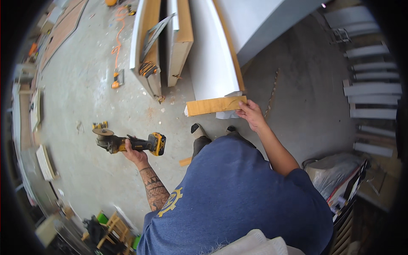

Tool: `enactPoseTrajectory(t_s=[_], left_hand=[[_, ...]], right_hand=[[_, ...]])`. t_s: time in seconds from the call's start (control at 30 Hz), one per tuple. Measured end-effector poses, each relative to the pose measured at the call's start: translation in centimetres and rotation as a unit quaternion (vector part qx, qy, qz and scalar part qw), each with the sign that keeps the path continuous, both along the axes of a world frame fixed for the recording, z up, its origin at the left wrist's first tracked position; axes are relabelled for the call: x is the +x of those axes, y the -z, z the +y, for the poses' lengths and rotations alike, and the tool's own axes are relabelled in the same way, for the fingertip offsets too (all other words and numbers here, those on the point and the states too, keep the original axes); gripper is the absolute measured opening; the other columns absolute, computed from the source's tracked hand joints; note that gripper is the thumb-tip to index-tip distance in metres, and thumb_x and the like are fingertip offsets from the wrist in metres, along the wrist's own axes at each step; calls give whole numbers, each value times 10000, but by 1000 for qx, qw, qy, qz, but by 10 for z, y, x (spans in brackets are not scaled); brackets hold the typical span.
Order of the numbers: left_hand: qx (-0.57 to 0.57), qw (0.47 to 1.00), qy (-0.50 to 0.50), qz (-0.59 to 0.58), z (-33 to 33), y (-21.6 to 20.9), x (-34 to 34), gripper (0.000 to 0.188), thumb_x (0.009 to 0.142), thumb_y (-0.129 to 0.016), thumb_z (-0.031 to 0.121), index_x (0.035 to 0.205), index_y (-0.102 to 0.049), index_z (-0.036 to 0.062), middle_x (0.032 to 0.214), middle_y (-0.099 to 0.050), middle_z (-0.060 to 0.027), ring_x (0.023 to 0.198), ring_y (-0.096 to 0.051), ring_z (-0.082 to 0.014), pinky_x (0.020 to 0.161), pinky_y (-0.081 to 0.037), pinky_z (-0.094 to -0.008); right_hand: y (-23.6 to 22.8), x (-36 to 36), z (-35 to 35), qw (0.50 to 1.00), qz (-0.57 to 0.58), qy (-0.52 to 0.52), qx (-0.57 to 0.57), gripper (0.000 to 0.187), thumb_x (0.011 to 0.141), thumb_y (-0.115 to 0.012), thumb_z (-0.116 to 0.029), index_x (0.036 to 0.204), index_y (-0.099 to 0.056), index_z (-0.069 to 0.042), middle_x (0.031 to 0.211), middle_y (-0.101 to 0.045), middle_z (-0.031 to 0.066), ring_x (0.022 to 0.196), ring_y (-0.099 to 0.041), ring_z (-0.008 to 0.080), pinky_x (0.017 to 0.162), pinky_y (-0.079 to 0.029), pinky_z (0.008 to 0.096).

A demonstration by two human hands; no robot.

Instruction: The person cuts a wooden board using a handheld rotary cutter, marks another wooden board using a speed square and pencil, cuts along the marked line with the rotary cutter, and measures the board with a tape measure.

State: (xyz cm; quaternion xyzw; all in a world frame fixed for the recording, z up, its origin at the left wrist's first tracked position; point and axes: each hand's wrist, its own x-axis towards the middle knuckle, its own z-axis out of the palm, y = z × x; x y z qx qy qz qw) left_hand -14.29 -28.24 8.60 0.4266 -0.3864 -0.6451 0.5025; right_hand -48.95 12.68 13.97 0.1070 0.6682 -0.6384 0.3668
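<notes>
My left hand (135,154) is closed around the body of a yellow and black cordless angle grinder (140,143), held out to the left above the floor. Its round disc (103,132) points away to the left, and the battery sits at the right end. With my right hand (251,114) I grip the right end of a short flat wooden board (214,105), thumb on its face. The board lies across the near end of a long white panel (214,51) with wooden edges; whether the two touch I cannot tell.
Two more wood-edged panels (180,46) stand left of the white one, with a metal square (156,36) and a tape measure (148,69) on them. An orange air tool (116,79) with a coiled hose lies on the floor. White boards (374,89) are stacked at right.
</notes>
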Motion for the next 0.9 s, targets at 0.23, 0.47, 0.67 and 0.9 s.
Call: enactPoseTrajectory(t_s=[0.23,0.47,0.67,0.9], left_hand=[[-28,980,88,-175,53,26,-8,299,903,-826,37,1166,-691,-11,1106,-735,-77,994,-704,-192,950,-568,-364],[38,959,133,-248,137,55,-1,254,857,-808,1,1095,-717,-4,1046,-746,-68,931,-714,-198,901,-581,-371],[28,948,108,-297,216,42,23,165,842,-780,15,996,-722,6,945,-735,-48,869,-696,-186,863,-566,-375],[131,972,80,-179,258,-12,57,164,867,-681,75,999,-587,104,901,-617,11,878,-653,-162,859,-573,-351]], right_hand=[[20,0,93,988,-5,118,-104,321,1111,-657,-335,1306,-649,-80,1151,-726,47,1050,-719,181,958,-586,389],[133,-34,280,925,116,351,90,338,1113,-649,-348,1325,-661,-85,1135,-734,90,1038,-733,222,913,-590,396],[159,-89,249,879,154,282,351,523,1074,-692,-364,1450,-563,-25,1283,-670,206,1212,-653,364,1047,-535,453],[121,-189,133,870,401,-26,286,766,916,-832,-303,1540,-492,-16,1495,-562,315,1410,-503,490,1199,-420,549]])
